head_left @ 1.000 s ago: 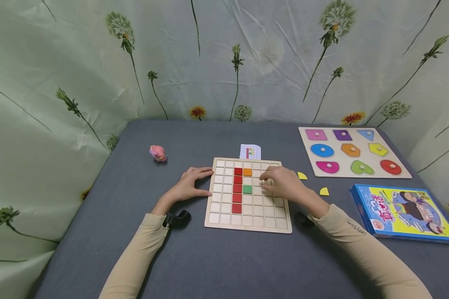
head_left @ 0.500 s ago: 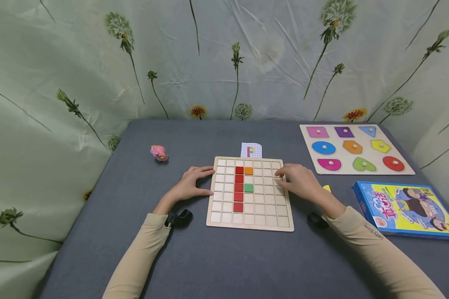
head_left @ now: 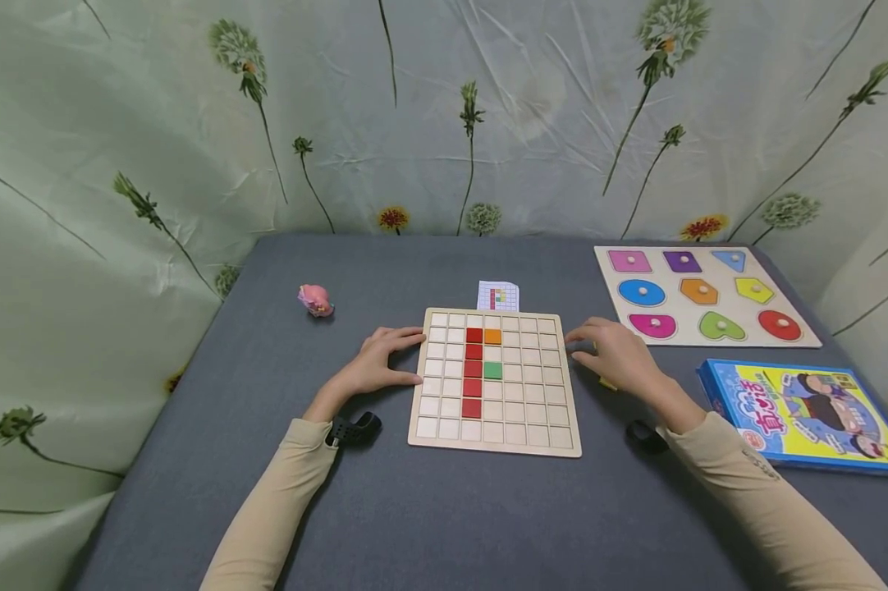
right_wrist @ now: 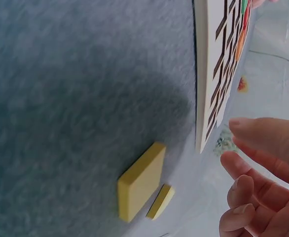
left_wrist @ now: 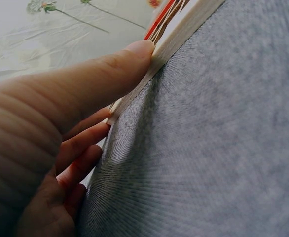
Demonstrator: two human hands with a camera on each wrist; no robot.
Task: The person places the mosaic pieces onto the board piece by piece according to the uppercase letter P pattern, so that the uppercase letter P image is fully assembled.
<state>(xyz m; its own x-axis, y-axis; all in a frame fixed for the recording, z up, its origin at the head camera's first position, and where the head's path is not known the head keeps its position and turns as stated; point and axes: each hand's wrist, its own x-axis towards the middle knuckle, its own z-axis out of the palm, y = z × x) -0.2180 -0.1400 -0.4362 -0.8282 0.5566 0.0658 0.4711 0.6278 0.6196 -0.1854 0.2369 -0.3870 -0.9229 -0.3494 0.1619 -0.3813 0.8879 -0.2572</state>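
Observation:
A square wooden grid board (head_left: 536,412) lies on the table, with a column of red tiles (head_left: 473,368), an orange tile (head_left: 492,336) and a green tile (head_left: 492,371) among its plain squares. Along its left edge rest the thumb and fingertips of my left hand (head_left: 373,363), thumb nearer me. My right hand (head_left: 617,357) hovers just beyond the right edge, fingers loosely bent; nothing shows between thumb and fingers in the right wrist view. Near it lie two yellow pieces, a nearer one (right_wrist: 140,183) and a farther one (right_wrist: 161,202), mostly hidden by the hand in the head view.
A small printed pattern card (head_left: 499,296) touches the board's back edge. Back right lies a shape puzzle board (head_left: 680,318) with knobbed pieces, and before it a blue and yellow box (head_left: 813,414). A pink toy figure (head_left: 315,300) stands at the left. A flowered curtain (head_left: 429,148) hangs behind.
My right hand has moved from above the board's right columns to the right, off the board and over the yellow pieces. My left hand stays at the left edge.

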